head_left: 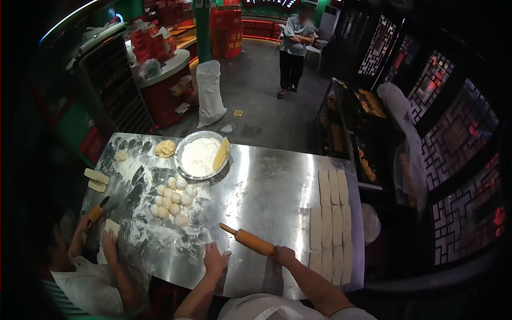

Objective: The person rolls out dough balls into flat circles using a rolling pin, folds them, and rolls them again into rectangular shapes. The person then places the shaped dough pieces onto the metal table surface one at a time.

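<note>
My right hand [284, 255] is wrapped round one handle of a wooden rolling pin [255, 242], which lies slantwise over the steel table [266, 202]. Near the front edge, my left hand [215, 259] rests on the tabletop with its fingers apart, holding nothing. Beyond it sit several round dough balls [175, 196] on floured metal. Several long, flat dough strips [332, 224] lie in rows at the right side of the table.
A bowl of flour [200, 157] with a yellow scraper [221, 154] stands at the back edge, beside a dough lump [165, 149]. At the left, a co-worker [90, 282] holds a small rolling pin [95, 213]. Another person [296, 42] stands beyond. A tray rack [346, 133] is right.
</note>
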